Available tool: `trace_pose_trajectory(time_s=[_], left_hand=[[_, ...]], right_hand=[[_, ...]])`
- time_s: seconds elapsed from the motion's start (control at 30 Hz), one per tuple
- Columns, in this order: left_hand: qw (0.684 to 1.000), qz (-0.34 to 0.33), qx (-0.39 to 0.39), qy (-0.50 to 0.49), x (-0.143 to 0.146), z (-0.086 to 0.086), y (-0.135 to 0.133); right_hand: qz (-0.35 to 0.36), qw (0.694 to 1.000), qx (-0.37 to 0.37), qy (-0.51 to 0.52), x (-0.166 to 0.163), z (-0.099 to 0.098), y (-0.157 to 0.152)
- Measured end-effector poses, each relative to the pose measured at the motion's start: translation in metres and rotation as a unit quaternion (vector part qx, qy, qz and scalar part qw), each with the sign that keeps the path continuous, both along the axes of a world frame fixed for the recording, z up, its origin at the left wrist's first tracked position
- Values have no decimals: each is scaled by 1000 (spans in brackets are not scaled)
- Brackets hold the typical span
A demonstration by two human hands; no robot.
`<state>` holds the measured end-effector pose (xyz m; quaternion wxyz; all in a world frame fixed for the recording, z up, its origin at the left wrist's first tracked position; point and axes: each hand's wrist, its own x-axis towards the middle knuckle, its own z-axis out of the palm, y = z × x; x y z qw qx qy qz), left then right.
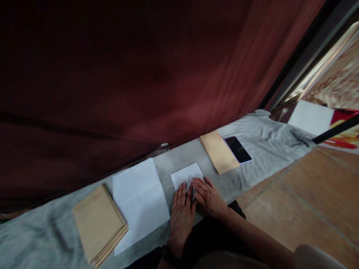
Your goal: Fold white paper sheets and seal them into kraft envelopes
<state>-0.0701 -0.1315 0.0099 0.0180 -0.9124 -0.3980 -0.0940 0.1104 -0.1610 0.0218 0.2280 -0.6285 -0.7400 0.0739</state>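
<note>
A folded sheet of white paper (186, 174) lies on the grey cloth in front of me. My left hand (181, 213) lies flat on its near left part, fingers stretched forward and a dark band at the wrist. From the right, my right hand (209, 196) presses on the near right edge of the same paper, its fingers laid out flat. The fingertips of both hands almost meet, and they cover the paper's near edge. Left of the hands are larger white sheets (140, 201) with a crease across the middle.
A stack of brown envelopes (99, 222) overlaps the white sheets at the left. One brown envelope (220, 152) lies to the right, beside a phone (238, 149). Grey cloth (269, 138) covers the narrow bench. A dark red curtain (157, 82) hangs behind; tiled floor (305, 190) is at right.
</note>
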Motion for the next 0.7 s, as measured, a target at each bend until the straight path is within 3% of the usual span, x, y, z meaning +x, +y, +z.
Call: trace_pose_trajectory(time_s=[0.13,0.4,0.7], left_hand=[[1000,-3,3,-7,0,-3,3],[1000,7,8,-25,2,1,2],[999,21,18,-39,5,-1,2]], right_hand=[[2,999,-11,-37,-2,-6,26],[-137,989,17,-55,15,-21,69],[-255,963,-73,53,25,-10,53]])
